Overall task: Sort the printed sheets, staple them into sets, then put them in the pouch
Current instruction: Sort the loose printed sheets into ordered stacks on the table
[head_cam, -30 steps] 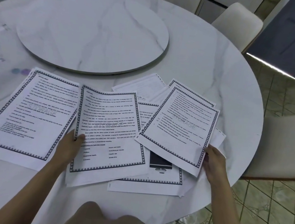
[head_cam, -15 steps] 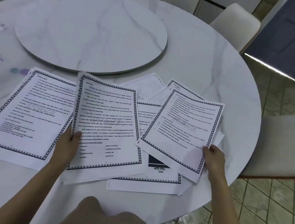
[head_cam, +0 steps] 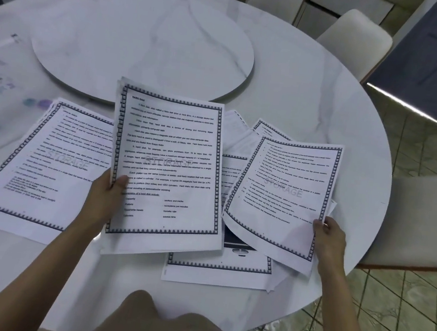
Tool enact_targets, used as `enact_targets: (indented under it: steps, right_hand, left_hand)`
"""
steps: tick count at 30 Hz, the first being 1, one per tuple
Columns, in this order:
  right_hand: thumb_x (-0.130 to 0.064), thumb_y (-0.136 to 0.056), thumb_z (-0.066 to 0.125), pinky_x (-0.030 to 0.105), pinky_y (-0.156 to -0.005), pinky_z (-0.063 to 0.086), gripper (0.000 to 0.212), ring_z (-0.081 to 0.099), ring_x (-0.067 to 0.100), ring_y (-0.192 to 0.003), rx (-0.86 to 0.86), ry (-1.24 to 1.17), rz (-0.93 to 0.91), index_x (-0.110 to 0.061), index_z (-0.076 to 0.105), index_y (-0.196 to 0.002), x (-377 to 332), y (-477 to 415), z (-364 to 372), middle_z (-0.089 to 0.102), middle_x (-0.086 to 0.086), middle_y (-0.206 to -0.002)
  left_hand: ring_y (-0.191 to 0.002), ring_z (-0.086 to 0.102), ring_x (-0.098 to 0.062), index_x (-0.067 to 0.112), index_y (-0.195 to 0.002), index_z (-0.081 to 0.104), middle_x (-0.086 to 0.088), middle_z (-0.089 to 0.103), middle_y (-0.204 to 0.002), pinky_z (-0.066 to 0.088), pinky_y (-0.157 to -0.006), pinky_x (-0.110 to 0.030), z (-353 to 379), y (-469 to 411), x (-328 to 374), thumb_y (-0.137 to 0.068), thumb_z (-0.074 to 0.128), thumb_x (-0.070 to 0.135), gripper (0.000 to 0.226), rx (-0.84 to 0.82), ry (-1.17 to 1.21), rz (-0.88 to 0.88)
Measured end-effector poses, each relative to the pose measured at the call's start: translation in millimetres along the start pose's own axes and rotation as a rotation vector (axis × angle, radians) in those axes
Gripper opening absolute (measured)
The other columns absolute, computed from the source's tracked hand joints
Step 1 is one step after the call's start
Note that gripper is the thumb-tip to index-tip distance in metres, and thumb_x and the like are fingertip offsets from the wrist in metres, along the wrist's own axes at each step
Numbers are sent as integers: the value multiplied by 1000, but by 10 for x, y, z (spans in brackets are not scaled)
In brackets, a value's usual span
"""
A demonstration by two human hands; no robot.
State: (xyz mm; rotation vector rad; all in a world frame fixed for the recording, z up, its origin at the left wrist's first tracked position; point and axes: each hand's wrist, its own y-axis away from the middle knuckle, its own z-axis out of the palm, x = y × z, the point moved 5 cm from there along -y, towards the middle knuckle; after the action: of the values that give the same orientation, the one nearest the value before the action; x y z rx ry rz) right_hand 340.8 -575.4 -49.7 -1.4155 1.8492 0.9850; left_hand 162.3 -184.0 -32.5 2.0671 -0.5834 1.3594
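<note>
Sorting was under way: left hand (head_cam: 107, 197) gripped a small stack (head_cam: 168, 164), right hand (head_cam: 329, 239) pinched a single sheet (head_cam: 285, 195); other sheets (head_cam: 44, 166) lay loose on the table (head_cam: 317, 95). Stapling and pouching looked not yet done.

dim, soft blur (edges bowed)

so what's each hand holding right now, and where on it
The left hand pinches the hard disk sheet at its left edge; the right hand pinches another printed sheet at its lower right corner.
</note>
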Motion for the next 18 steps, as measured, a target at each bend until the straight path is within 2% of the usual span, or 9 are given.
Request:
enact_targets:
  steps: [2,4,7,10,12,16,18]
  right_hand:
    - [-11,-95,45,44,-79,47,16,56,41,-86,3,-10,-9,-1,57,-99,20,-19,-6,61,31,-101]
    - [-11,-95,45,34,-73,41,12,52,28,-78,1,-28,-21,-5,56,-94,29,-26,-14,61,25,-93]
    - [-11,-95,45,32,-74,39,13,49,23,-80,10,-56,-30,-5,56,-96,29,-42,-12,56,13,-87]
    - [-10,-96,45,34,-79,43,11,53,23,-85,-16,-133,-12,-10,56,-97,11,-14,17,59,12,-93]
    - [-9,-96,45,34,-77,45,13,55,24,-84,-50,-189,-10,-8,58,-98,12,-5,44,61,13,-93]
    - [-7,-95,45,16,-62,52,16,58,17,-78,-99,-276,11,-9,61,-98,4,3,105,63,4,-90]
    - [-7,-95,46,13,-62,52,17,59,17,-78,-110,-311,27,-13,61,-92,-7,1,134,64,5,-90]
  left_hand:
    - [-103,50,-19,7,-126,50,-3,55,-110,37,-87,-30,-13,-8,23,-98,41,14,30,5,19,2]
    - [-103,51,-19,6,-127,49,-3,55,-112,38,-88,-30,-29,-20,37,-98,41,14,31,5,39,1]
    - [-103,50,-18,6,-128,49,-3,55,-112,38,-89,-30,-52,-28,56,-98,41,13,32,8,69,-3]
    - [-103,50,-18,6,-129,49,-2,54,-112,38,-89,-30,-53,-29,76,-98,41,13,32,4,87,-7]
    - [-103,51,-18,7,-128,49,-2,55,-113,38,-89,-29,-36,-32,86,-98,41,14,32,-5,101,-10]
    - [-102,52,-17,9,-127,50,-1,56,-110,38,-87,-29,25,-39,147,-98,41,15,31,-22,102,-7]
    - [-101,52,-16,9,-127,50,0,56,-110,38,-87,-29,57,-39,190,-98,41,16,31,-31,97,-3]
